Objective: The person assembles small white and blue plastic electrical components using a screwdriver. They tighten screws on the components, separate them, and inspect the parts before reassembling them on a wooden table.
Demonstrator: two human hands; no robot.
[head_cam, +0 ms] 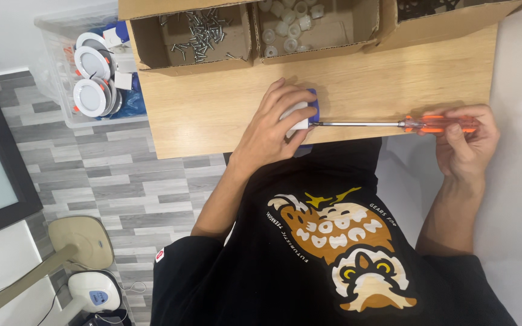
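The left hand (271,130) clamps a small white-and-blue plastic block (302,115) against the pale wooden tabletop (212,108) (near its front edge); the right hand (466,142) grips an orange-handled long-shaft screwdriver (394,124), tip touching the block.

A small white block (297,115) with a blue piece (313,104) behind it lies on the wooden counter (212,102), close to the counter's near edge and roughly midway along it. Most of the block is covered; only a white face and a blue corner show, so its full shape cannot be told.

A long screwdriver (394,124) lies level, parallel to the counter's near edge. Its thin silver shaft runs from the white block, where the tip meets the block's side, toward the counter's far corner. The handle (439,124) is clear orange plastic and reaches to that corner of the counter.
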